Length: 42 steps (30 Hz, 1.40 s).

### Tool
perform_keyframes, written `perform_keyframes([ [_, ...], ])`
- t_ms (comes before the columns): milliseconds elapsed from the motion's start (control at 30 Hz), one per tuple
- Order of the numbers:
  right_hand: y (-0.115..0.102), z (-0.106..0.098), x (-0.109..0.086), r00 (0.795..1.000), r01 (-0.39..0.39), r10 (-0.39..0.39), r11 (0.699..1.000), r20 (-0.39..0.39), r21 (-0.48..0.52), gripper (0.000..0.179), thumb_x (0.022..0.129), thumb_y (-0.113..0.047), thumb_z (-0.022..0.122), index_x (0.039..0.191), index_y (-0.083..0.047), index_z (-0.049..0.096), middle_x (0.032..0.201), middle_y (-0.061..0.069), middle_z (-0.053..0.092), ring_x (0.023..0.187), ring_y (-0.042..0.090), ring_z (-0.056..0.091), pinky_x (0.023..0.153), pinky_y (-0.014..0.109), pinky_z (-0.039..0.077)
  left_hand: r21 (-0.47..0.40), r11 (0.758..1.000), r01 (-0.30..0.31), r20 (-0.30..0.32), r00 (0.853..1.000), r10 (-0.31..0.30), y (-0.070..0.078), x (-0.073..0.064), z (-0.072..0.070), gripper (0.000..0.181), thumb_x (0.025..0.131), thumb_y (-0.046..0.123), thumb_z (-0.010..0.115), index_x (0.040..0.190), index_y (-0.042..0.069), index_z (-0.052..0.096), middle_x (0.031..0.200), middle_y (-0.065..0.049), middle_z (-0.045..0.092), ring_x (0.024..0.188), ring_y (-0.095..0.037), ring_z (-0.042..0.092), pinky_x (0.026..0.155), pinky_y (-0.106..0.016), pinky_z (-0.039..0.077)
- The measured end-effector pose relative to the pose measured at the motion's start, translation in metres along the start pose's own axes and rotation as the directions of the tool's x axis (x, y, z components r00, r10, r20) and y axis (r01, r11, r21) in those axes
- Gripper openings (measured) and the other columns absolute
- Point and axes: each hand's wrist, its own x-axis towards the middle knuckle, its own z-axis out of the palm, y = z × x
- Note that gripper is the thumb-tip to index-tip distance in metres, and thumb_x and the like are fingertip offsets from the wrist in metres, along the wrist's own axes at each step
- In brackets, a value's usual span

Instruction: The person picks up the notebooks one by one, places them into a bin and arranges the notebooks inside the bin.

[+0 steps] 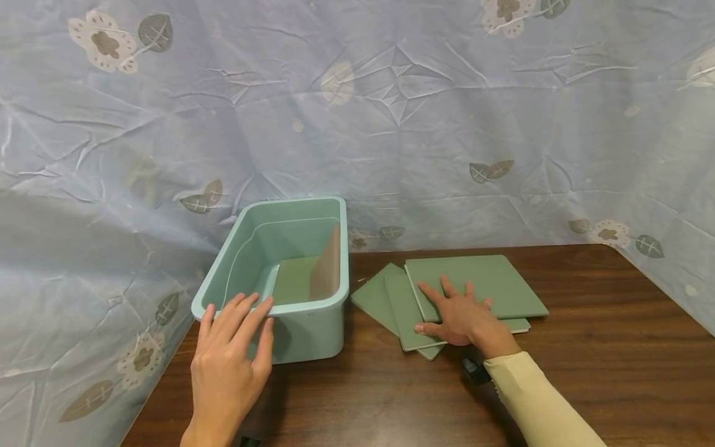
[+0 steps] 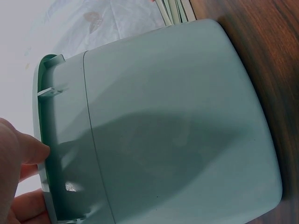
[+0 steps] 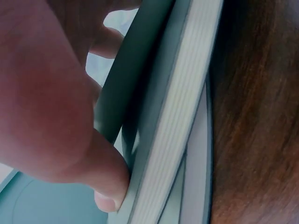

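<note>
A teal plastic bin (image 1: pixel 313 304) stands on the dark wooden table (image 1: pixel 391 397). My left hand (image 1: pixel 231 347) rests its straight fingers on the bin's near rim; the left wrist view shows fingertips (image 2: pixel 25 154) on that rim beside the bin's outer wall (image 2: pixel 177 140). Inside, one green book (image 1: pixel 290 279) lies flat and another (image 1: pixel 328 264) leans upright against the right wall. Right of the bin, several green books (image 1: pixel 491 282) lie fanned out. My right hand (image 1: pixel 460 313) lies flat on the top one. Its thumb (image 3: pixel 60 116) presses the stack's edge (image 3: pixel 182 107), where the top cover stands slightly apart.
A crumpled pale blue cloth (image 1: pixel 391 124) with flower and leaf prints hangs behind the table and drapes over its left and right sides. The table's left edge runs close beside the bin. Bare wood stretches along the front and to the right of the books.
</note>
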Motion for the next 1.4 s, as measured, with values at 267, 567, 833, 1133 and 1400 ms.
perform_keyframes([
  [267, -0.001, 0.004, -0.001, 0.998, 0.012, -0.015, 0.999, -0.062, -0.051, 0.083, 0.089, -0.071, 0.050, 0.158, -0.034, 0.022, 0.164, 0.018, 0.020, 0.138, 0.067, 0.019, 0.091, 0.084, 0.031, -0.002, 1.000, -0.006, -0.005, 1.000, 0.006, 0.000, 0.000, 0.000, 0.029, 0.087, 0.016, 0.066, 0.114, 0.011, 0.075, 0.114, -0.011, 0.073, 0.113, -0.035, 0.064, 0.105, -0.066, 0.037],
  [567, -0.004, 0.008, -0.003, 0.987, 0.050, -0.067, 0.991, -0.144, -0.121, 0.071, 0.096, -0.062, 0.046, 0.157, -0.029, 0.029, 0.158, 0.023, 0.033, 0.125, 0.073, 0.034, 0.081, 0.079, 0.042, -0.007, 1.000, -0.004, -0.005, 1.000, 0.004, -0.001, -0.001, 0.000, 0.029, 0.086, 0.016, 0.066, 0.114, 0.011, 0.075, 0.115, -0.011, 0.073, 0.114, -0.035, 0.064, 0.105, -0.067, 0.037],
  [833, -0.004, 0.010, -0.004, 0.970, 0.084, -0.122, 0.980, -0.212, -0.178, 0.063, 0.099, -0.051, 0.049, 0.154, -0.023, 0.035, 0.150, 0.027, 0.042, 0.114, 0.073, 0.045, 0.075, 0.074, 0.049, -0.004, 1.000, -0.009, -0.004, 1.000, 0.009, -0.001, 0.000, 0.000, 0.029, 0.087, 0.017, 0.066, 0.114, 0.011, 0.074, 0.115, -0.011, 0.073, 0.114, -0.035, 0.064, 0.104, -0.067, 0.037],
  [1133, -0.003, 0.010, -0.006, 0.970, 0.076, -0.120, 0.976, -0.212, -0.206, 0.056, 0.102, -0.035, 0.051, 0.155, -0.024, 0.034, 0.151, 0.026, 0.042, 0.113, 0.072, 0.046, 0.075, 0.072, 0.050, 0.007, 1.000, -0.006, 0.013, 1.000, 0.006, 0.000, 0.001, -0.001, 0.028, 0.088, 0.017, 0.065, 0.114, 0.010, 0.074, 0.115, -0.011, 0.072, 0.114, -0.036, 0.064, 0.106, -0.065, 0.037],
  [1400, -0.002, 0.013, -0.007, 0.973, 0.059, -0.095, 0.984, -0.211, -0.169, 0.055, 0.103, -0.025, 0.048, 0.155, -0.025, 0.033, 0.152, 0.026, 0.040, 0.116, 0.073, 0.042, 0.080, 0.075, 0.047, 0.033, 0.999, -0.003, 0.060, 0.998, 0.001, 0.000, -0.002, -0.002, 0.029, 0.091, 0.019, 0.062, 0.116, 0.009, 0.073, 0.118, -0.013, 0.071, 0.116, -0.036, 0.063, 0.106, -0.066, 0.037],
])
